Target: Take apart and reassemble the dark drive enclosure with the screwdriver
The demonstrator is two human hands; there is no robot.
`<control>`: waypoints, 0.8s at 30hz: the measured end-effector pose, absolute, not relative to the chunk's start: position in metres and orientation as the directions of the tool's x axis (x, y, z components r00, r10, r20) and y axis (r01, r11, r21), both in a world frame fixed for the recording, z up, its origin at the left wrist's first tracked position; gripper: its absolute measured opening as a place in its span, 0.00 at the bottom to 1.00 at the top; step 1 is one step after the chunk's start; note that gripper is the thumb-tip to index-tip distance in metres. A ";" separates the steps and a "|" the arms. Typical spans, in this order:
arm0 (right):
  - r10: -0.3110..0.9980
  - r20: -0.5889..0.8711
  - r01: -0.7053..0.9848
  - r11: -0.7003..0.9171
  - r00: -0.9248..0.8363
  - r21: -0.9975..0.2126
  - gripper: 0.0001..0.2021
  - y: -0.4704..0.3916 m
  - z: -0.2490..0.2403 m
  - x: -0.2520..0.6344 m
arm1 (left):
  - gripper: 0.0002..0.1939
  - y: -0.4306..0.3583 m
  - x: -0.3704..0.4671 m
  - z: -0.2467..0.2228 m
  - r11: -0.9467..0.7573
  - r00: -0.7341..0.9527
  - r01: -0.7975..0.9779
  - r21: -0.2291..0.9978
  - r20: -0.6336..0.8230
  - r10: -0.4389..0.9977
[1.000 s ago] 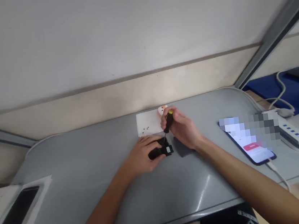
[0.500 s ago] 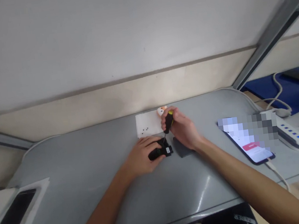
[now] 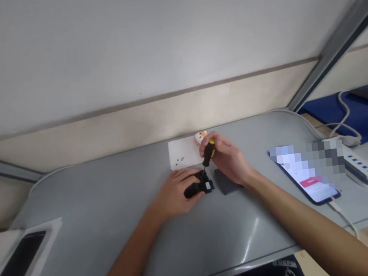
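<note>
My left hand (image 3: 179,191) is closed around a small black electronic device (image 3: 207,186) with a white label, pressing it to the grey table. In my right hand (image 3: 228,157) is a screwdriver (image 3: 209,152) with a black and yellow handle, tilted so its shaft points down into the device. The exact spot its tip touches is too small to make out. Beside the device, partly under my right wrist, lies a flat dark grey piece (image 3: 226,182). Behind my hands, a white sheet of paper (image 3: 183,149) carries several tiny dark screws (image 3: 180,159).
A small orange and white figurine (image 3: 200,137) stands by the paper. To the right lie a lit phone (image 3: 310,180) on a cable and a white power strip (image 3: 364,167). A dark flat device (image 3: 17,270) is at the left edge. The wall (image 3: 148,120) bounds the back.
My right hand's fingers have shifted slightly on the screwdriver handle, which looks turned a little. The device stays in my left hand. The whole view has moved slightly.
</note>
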State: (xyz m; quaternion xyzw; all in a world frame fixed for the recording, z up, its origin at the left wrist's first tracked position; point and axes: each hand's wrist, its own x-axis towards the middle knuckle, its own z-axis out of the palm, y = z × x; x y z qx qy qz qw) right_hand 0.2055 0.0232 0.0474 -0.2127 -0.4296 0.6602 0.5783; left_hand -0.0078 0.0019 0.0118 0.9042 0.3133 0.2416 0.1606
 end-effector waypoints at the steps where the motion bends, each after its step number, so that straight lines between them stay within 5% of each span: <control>1: 0.946 0.200 -0.587 0.013 -0.255 -0.809 0.15 0.024 0.048 0.206 | 0.07 0.002 -0.008 0.012 -0.750 0.686 0.489 0.446 0.334 0.646; 5: 0.952 0.144 -0.681 -0.082 -0.269 -0.728 0.21 0.023 0.051 0.202 | 0.07 0.002 -0.008 0.013 -0.747 0.680 0.486 0.454 0.339 0.650; 12: 0.954 0.174 -0.653 -0.030 -0.244 -0.757 0.11 0.018 0.050 0.201 | 0.08 0.002 -0.009 0.010 -0.756 0.682 0.483 0.441 0.353 0.641; 20: 0.962 0.150 -0.628 -0.028 -0.229 -0.778 0.22 0.025 0.043 0.195 | 0.09 -0.001 -0.008 0.015 -0.755 0.688 0.506 0.416 0.333 0.645; 24: 0.958 0.167 -0.621 -0.014 -0.232 -0.784 0.15 0.020 0.044 0.191 | 0.09 -0.002 -0.008 0.014 -0.751 0.690 0.518 0.410 0.318 0.650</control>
